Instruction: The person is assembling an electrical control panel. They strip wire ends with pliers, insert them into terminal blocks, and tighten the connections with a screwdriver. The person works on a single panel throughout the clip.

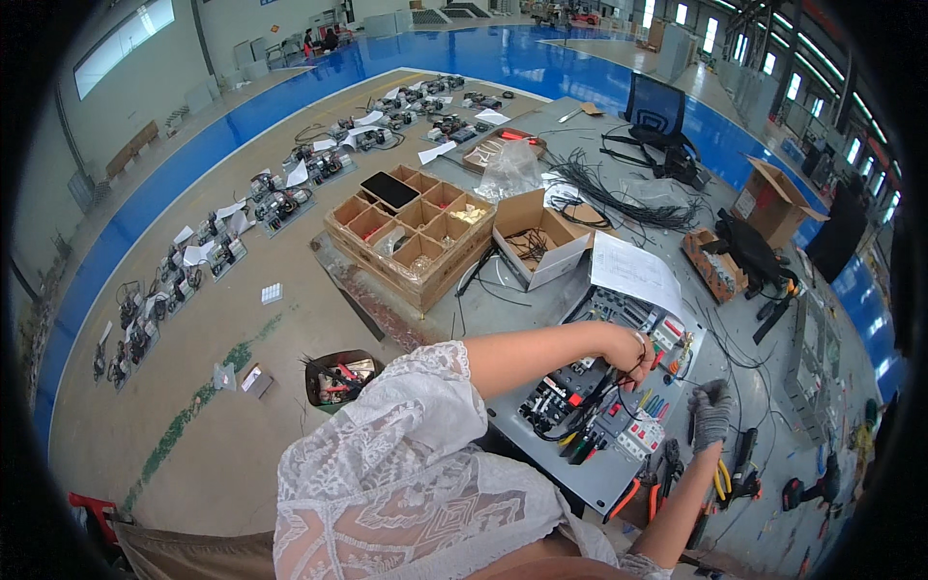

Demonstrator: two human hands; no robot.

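A grey mounting plate [512,422] lies before me, carrying circuit breakers, contactors [549,401] and bundled black wires. Over its far right part, my bare left hand [626,354] is bent down with closed fingers around a thin black wire [619,389]. My right hand [711,416], in a grey knitted glove, is just off the plate's right edge. Its fingers are closed at the end of a thin dark wire that reaches toward the left hand. White breakers with red parts [640,437] sit near the plate's lower right. A paper sheet [633,274] covers its far end.
Beyond the plate stand a divided cardboard box [416,275] with a phone [390,190] on top, and an open carton [530,277] of wires. Orange-handled pliers [623,500] lie close to the right forearm. A cordless drill [814,486] rests farther right. Wired assemblies [280,200] line the floor at left.
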